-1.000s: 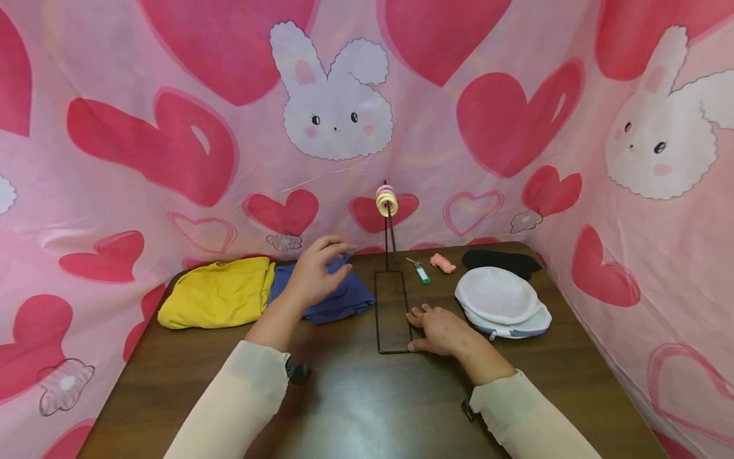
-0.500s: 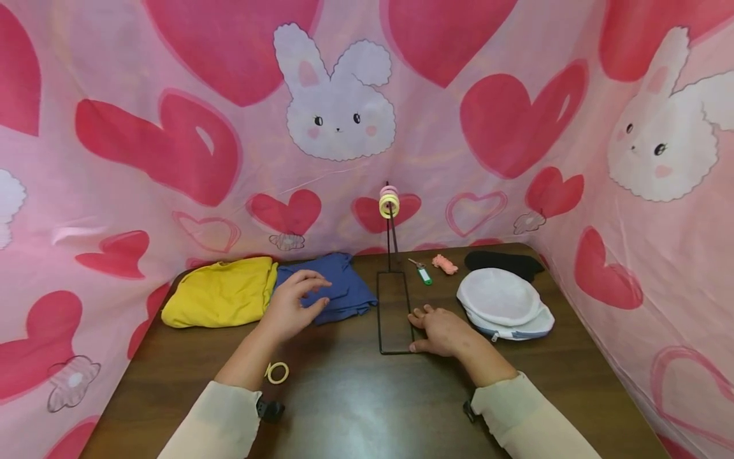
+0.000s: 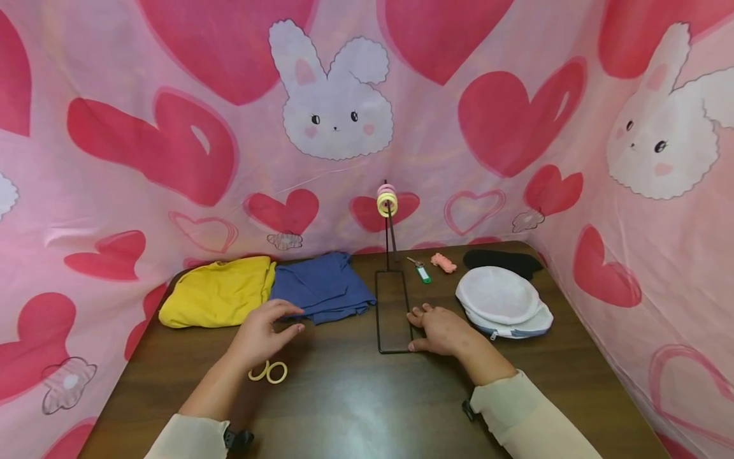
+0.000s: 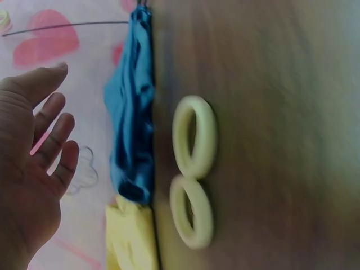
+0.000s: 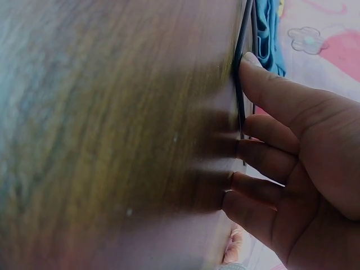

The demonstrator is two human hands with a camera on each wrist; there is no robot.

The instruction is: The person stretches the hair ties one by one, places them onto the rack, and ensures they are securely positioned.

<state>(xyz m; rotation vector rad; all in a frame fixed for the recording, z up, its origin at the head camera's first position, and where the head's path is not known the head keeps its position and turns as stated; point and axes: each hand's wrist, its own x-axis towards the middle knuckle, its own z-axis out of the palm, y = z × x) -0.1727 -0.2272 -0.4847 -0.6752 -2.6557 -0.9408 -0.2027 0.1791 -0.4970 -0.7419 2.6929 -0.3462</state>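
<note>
My left hand hovers over the table's left side, fingers loosely bent and nothing in them. Below and beside it, two pale yellow rings lie flat on the wood, touching or nearly so. A black wire stand has a rectangular base on the table. On its raised arm hang yellow rings with pink rings behind them. My right hand rests at the right side of the base. In the right wrist view its thumb touches the black rod and its fingertips rest on the tabletop.
A folded yellow cloth and a blue cloth lie at the back left. Behind the right hand are a key with a green tag, a coral cord bundle, a black cloth item and a white zippered mesh pouch.
My left hand has drawn back from beside the stand, toward me and to the left, bringing the two yellow rings on the table into view. My right hand stays on the base.
</note>
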